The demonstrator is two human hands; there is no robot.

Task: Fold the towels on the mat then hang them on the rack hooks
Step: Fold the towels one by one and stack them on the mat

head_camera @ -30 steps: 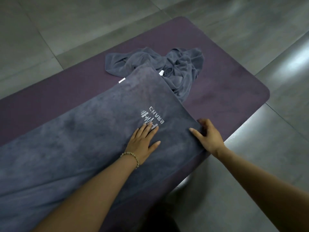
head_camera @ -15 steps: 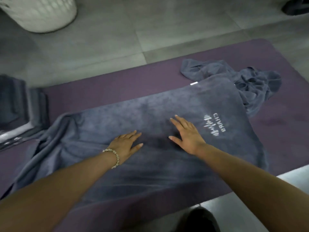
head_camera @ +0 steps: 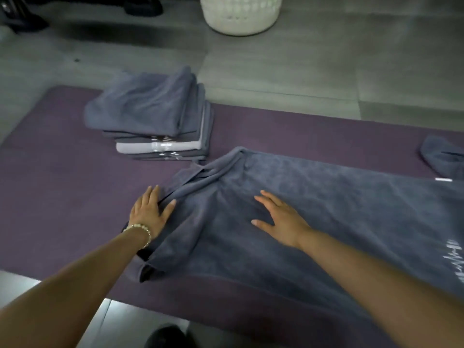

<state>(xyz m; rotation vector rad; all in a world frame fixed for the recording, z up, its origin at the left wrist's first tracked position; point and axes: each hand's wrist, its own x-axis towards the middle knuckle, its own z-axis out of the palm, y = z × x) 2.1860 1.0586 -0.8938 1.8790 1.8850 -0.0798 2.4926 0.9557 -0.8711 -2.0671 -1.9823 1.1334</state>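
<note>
A long grey-blue towel (head_camera: pixel 339 209) lies spread along the purple mat (head_camera: pixel 62 184), its left end bunched and wrinkled. My left hand (head_camera: pixel 150 212) lies flat with straight fingers on that bunched left end. My right hand (head_camera: pixel 278 218) presses flat on the towel's middle, fingers spread. A white logo (head_camera: pixel 454 262) shows at the towel's right edge of view. A stack of folded grey towels (head_camera: pixel 155 119) sits on the mat's far left part. A crumpled towel (head_camera: pixel 442 156) peeks in at the right edge. No rack or hooks are in view.
A white perforated laundry basket (head_camera: pixel 241 13) stands on the grey tiled floor (head_camera: pixel 326 71) beyond the mat. Dark shoes (head_camera: pixel 143 6) lie at the top left. A dark shoe tip (head_camera: pixel 165 337) shows at the bottom edge, near the mat's front edge.
Both hands have slid left along the towel, from its logo end to its middle and bunched left end. The view has swung left, bringing the folded stack and the basket into sight.
</note>
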